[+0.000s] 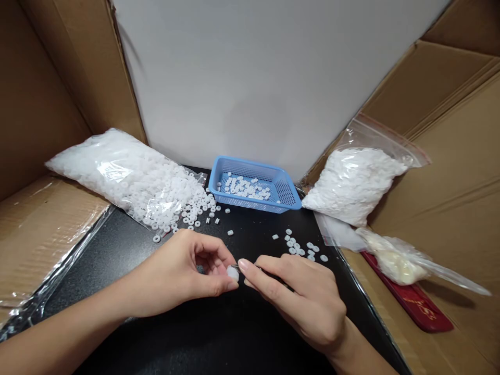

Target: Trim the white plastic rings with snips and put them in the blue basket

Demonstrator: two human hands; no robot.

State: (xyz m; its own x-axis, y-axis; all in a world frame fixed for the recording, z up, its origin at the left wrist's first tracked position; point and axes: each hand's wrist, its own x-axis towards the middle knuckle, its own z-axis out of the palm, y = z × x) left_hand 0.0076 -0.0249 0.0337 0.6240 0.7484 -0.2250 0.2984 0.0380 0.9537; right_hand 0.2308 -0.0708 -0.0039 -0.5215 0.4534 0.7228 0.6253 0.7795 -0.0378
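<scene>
Between the thumb and index finger of my left hand (195,268) is a small white plastic piece (233,273), its shape partly hidden by the fingertips. My right hand (300,294) is closed around a thin metal tool (236,266), whose tip meets the white piece; most of it is covered by my fingers, so its kind does not show. Both hands are just above the black tabletop (219,338). Loose white rings (292,245) lie beyond my right hand, and more spill from a clear bag (128,177) beyond my left hand.
A blue perforated basket (255,203) with several white rings inside stands against the white back wall (273,78). On the right are a bag of white material (351,182), a smaller knotted bag (402,263) and a red case (425,312). Cardboard walls (461,182) flank both sides.
</scene>
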